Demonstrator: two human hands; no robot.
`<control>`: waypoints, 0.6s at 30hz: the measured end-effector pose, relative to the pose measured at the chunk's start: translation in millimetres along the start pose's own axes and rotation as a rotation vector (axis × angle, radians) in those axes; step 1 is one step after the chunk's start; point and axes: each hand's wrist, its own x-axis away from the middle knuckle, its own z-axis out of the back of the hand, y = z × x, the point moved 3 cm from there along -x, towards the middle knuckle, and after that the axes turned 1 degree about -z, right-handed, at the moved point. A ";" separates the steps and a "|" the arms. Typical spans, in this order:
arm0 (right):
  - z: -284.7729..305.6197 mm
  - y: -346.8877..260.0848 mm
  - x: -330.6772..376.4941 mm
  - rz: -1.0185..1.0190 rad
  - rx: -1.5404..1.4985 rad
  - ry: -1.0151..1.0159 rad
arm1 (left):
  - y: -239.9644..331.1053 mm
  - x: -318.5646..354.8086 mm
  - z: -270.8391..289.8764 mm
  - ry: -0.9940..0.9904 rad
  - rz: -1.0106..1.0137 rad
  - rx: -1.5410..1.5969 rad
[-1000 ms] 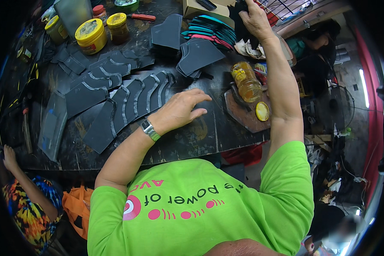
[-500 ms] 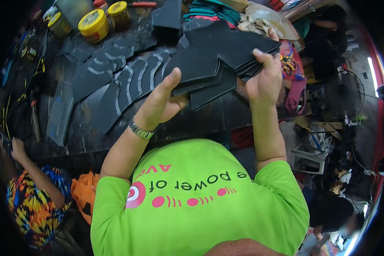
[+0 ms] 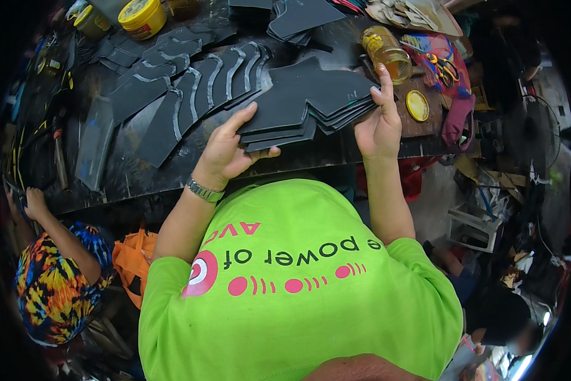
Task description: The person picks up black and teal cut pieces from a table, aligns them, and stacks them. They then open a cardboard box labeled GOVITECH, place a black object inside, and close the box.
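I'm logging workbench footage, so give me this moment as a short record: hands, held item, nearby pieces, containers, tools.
Left hand: grips the stack's left end, thumb above, fingers below
Right hand: holds the stack's right end
Held item: stack of black cut-out pieces, edges slightly fanned
Nearby pieces: black pieces with pale curved bands, overlapping on the bench
Containers: jar with amber contents, yellow-rimmed lid beside it; yellow tub
Tools: orange-handled scissors, right of the jar

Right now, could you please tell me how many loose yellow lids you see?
1: the yellow lid on the brown board, right of the right hand; the dark stack may hide others.
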 end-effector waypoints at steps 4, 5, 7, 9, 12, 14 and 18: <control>10.6 -3.6 3.9 -0.030 0.073 -0.039 | 2.1 5.2 -7.7 0.015 -0.070 -0.187; 12.5 -3.2 4.5 -0.023 0.117 -0.036 | 2.6 6.1 -9.3 0.029 -0.077 -0.230; 15.4 -2.7 6.5 0.008 0.267 -0.042 | 4.0 6.3 -12.4 0.016 -0.114 -0.302; 16.8 -1.6 8.4 0.049 0.484 -0.069 | 7.3 4.1 -12.5 -0.008 -0.104 -0.349; 19.4 -4.7 7.2 0.024 0.735 -0.136 | 12.3 1.7 -9.6 -0.049 -0.108 -0.391; 20.1 -4.7 6.1 -0.001 0.765 -0.149 | 15.1 1.6 -7.6 -0.075 -0.115 -0.417; 20.9 2.1 6.2 -0.115 0.410 -0.042 | 15.2 4.8 -9.5 -0.195 -0.185 -0.230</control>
